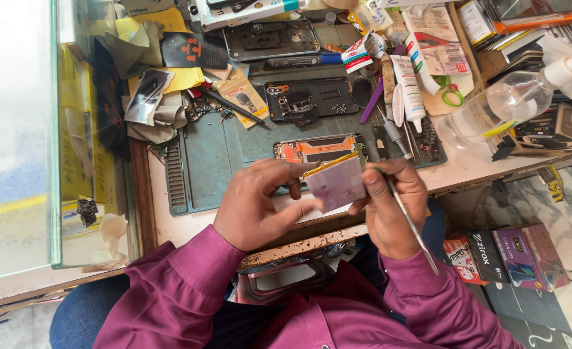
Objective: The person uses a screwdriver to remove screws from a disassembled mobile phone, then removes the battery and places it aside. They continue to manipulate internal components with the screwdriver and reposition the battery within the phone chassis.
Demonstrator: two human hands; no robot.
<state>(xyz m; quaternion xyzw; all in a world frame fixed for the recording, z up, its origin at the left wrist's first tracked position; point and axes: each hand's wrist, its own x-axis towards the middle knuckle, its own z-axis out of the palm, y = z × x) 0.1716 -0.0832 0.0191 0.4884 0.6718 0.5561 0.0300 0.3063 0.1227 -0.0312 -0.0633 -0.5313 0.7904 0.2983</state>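
Note:
My left hand and my right hand together hold a small flat pale-purple phone part with a yellow-orange edge, just above the bench's front edge. In my right hand there is also a thin metal tool, its shaft slanting down over my wrist. Just behind my hands, an opened phone with orange and grey insides lies on the grey-green work mat.
Further back lie a dark phone frame and another frame. White tubes, screwdrivers, a purple pry tool and papers crowd the bench. A clear spray bottle lies at right. Glass panel at left; coloured boxes on the floor.

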